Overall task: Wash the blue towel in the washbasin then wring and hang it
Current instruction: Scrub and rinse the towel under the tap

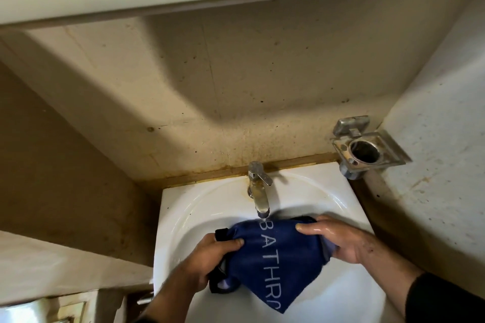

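Blue towel (pixel 275 257) held bunched over the white washbasin (pixel 183 217), top fold directly beneath the tap (pixel 258 191). Left hand (pixel 207 259) closed on the towel's left edge; right hand (pixel 338 238) clasping the right side, fingers wet. Flow from spout not discernible. Judged: washing step in hand. Next: rubbing under water, then twisting to wring.

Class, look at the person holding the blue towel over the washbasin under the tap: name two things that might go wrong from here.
1. The blue towel is held directly under the tap spout, close to it; lifting it may snag it on the spout.
2. The right hand looks wet, so its grip may slip when wringing. The left hand holds only one bunched end, and the washbasin rim is close, so drips may land outside.
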